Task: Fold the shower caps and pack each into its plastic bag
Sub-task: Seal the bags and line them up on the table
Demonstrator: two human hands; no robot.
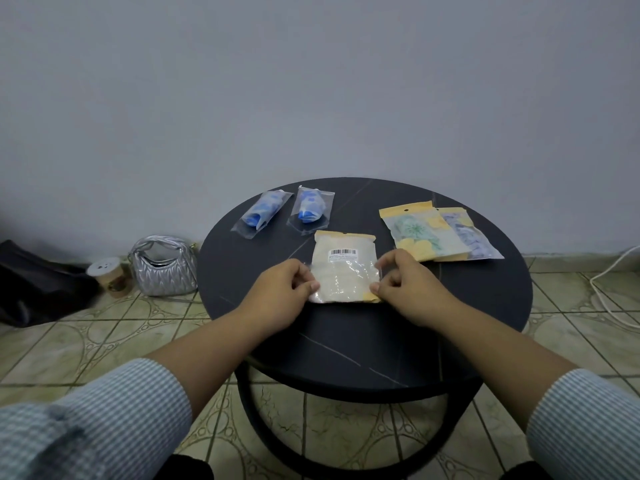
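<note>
A round black table stands on a tiled floor against a plain grey wall. Near the middle of the table lies a flat plastic bag with a yellow header strip at its far end and a barcode label just below that strip; a pale, whitish shower cap shows through the clear film.

The left hand grips the bag's left edge, fingers curled, thumb and forefinger pinching the film. The right hand does the same on the right edge, its fingers bent in and the fingertips closed on the plastic near the bag's near corner. Both forearms reach in from striped blue-and-white sleeves.

Toward the far left of the table lie two clear bags side by side, each holding a rolled blue-and-white shower cap: the left one and the right one, near each other but not touching. On the right part of the table sits a packed bag with a yellow header and a green-and-yellow cap, which overlaps another packed bag with a bluish cap just to its right.

On the floor left of the table are a silver quilted handbag, a paper cup beside it, and a dark bag farther left. A white cable runs along the floor right of the table.
</note>
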